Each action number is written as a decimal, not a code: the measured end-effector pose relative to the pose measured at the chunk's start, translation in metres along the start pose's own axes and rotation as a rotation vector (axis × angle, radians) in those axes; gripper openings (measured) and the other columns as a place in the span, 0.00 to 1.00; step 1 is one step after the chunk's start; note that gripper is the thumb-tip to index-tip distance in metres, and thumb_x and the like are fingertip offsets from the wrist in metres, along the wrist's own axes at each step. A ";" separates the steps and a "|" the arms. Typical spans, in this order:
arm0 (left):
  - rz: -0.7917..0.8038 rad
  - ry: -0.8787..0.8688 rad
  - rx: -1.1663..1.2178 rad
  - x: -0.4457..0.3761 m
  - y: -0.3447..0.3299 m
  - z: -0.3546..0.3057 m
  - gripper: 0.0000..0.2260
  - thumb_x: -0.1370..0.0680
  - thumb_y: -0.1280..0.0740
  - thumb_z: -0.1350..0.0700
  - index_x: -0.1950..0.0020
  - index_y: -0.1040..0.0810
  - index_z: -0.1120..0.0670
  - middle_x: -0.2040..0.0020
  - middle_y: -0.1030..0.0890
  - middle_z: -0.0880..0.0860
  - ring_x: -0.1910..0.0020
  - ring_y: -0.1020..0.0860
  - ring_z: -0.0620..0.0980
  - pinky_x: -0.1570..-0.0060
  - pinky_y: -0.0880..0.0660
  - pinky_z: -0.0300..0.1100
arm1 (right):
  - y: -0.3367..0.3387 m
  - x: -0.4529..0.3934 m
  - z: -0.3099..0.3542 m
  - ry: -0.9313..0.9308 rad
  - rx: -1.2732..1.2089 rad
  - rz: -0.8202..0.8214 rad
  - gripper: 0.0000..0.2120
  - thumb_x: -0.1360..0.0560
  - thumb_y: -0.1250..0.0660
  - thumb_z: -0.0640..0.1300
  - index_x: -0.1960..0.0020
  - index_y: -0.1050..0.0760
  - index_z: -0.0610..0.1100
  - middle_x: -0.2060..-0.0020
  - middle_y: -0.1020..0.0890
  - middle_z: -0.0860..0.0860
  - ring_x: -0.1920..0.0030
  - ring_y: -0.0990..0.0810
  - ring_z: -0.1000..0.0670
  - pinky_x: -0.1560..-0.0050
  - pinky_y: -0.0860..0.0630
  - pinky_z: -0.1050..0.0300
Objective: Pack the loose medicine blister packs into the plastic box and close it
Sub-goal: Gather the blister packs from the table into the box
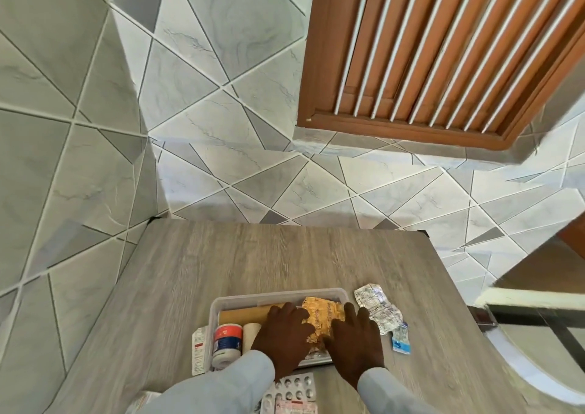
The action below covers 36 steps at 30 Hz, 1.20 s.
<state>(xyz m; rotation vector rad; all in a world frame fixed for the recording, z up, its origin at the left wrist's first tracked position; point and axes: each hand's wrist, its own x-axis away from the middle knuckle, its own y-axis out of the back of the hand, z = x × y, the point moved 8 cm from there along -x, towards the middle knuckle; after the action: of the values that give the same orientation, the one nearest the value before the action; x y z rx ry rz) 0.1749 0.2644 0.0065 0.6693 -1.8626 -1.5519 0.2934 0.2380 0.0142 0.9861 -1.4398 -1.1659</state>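
A clear plastic box point(221, 303) sits open on the wooden table near its front edge. Inside lie a tan roll point(243, 315), a white bottle with a red and blue label point(226, 341), a white bandage roll point(250, 334) and gold foil blister packs point(323, 315). My left hand point(285, 337) and my right hand point(354, 341) both press down flat on the gold packs inside the box. Crumpled silver blister packs point(376, 306) lie loose just right of the box, with a small blue pack point(401, 342) beside them. More silver blister packs point(294, 391) lie in front of the box between my sleeves.
A white medicine carton point(198, 350) lies against the box's left side. The wooden table point(253, 255) stands in a tiled corner. A brown louvred shutter point(443, 49) hangs above, and a glass-topped piece of furniture point(538, 318) is to the right.
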 end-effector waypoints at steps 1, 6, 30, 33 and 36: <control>-0.001 -0.007 -0.037 -0.003 0.001 -0.001 0.16 0.21 0.45 0.47 0.38 0.25 0.49 0.33 0.27 0.51 0.34 0.34 0.57 0.38 0.38 0.57 | -0.002 -0.001 -0.001 0.012 0.012 0.013 0.20 0.24 0.44 0.59 0.41 0.24 0.50 0.32 0.32 0.47 0.35 0.34 0.40 0.39 0.32 0.43; -0.077 0.034 0.048 -0.026 0.025 -0.013 0.18 0.21 0.47 0.44 0.42 0.23 0.49 0.40 0.23 0.50 0.38 0.31 0.54 0.37 0.38 0.53 | 0.008 -0.012 -0.024 0.043 -0.241 -0.102 0.17 0.23 0.45 0.55 0.42 0.24 0.51 0.41 0.25 0.48 0.41 0.28 0.44 0.41 0.29 0.47; 0.406 0.333 0.042 -0.195 -0.046 -0.131 0.44 0.33 0.27 0.44 0.24 0.49 0.44 0.23 0.47 0.57 0.27 0.43 0.61 0.30 0.44 0.61 | -0.076 -0.043 -0.240 -0.288 -0.787 0.239 0.32 0.30 0.34 0.42 0.30 0.43 0.51 0.42 0.25 0.45 0.42 0.25 0.43 0.44 0.25 0.49; 0.420 0.371 0.154 -0.190 -0.049 -0.137 0.33 0.28 0.34 0.50 0.26 0.45 0.45 0.23 0.45 0.55 0.26 0.43 0.60 0.29 0.42 0.57 | -0.075 -0.046 -0.254 -0.334 -1.012 0.174 0.23 0.25 0.37 0.41 0.32 0.37 0.48 0.47 0.21 0.45 0.50 0.21 0.44 0.46 0.23 0.49; 0.299 0.410 0.309 -0.187 -0.037 -0.138 0.25 0.23 0.42 0.58 0.27 0.40 0.46 0.24 0.38 0.53 0.28 0.36 0.57 0.29 0.38 0.51 | -0.064 -0.050 -0.266 -0.399 -1.134 0.053 0.15 0.22 0.39 0.41 0.36 0.33 0.47 0.51 0.21 0.46 0.54 0.22 0.46 0.51 0.23 0.50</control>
<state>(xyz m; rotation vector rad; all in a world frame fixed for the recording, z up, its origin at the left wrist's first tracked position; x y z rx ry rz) 0.4035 0.2992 -0.0391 0.7391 -1.7968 -0.8703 0.5641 0.2283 -0.0482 -0.0833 -0.8050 -1.8600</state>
